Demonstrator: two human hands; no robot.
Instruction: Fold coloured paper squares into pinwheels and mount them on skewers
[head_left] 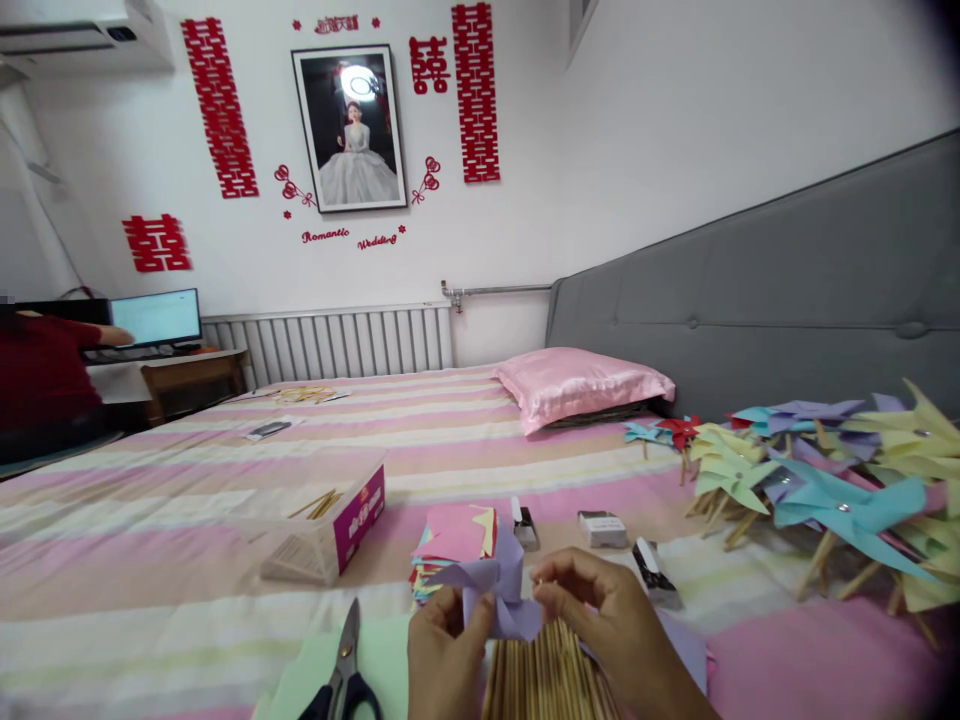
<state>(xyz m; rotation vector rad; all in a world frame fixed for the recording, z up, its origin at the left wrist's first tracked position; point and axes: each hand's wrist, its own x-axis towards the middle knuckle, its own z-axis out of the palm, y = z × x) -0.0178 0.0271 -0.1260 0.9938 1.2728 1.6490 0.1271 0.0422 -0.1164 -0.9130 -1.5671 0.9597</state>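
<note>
A purple paper pinwheel point(496, 592) with folded-in vanes is pinched between the thumb and fingers of my left hand point(448, 652). Just to its right, my right hand point(611, 625) has its thumb and fingertips together on something tiny that I cannot make out. Below both hands lies a bundle of thin wooden sticks point(550, 680). Behind the pinwheel stands a stack of coloured paper squares point(454, 538). Dark-handled scissors point(345, 665) rest on pale green paper point(300, 672), left of my left hand.
Finished pinwheels point(844, 508) on sticks pile up at the right. A clear plastic box point(300, 555) holds a few sticks. Small boxes point(602, 529) lie beyond my right hand. A pink pillow point(581, 385) is farther back. A person in red point(45, 385) sits by a monitor.
</note>
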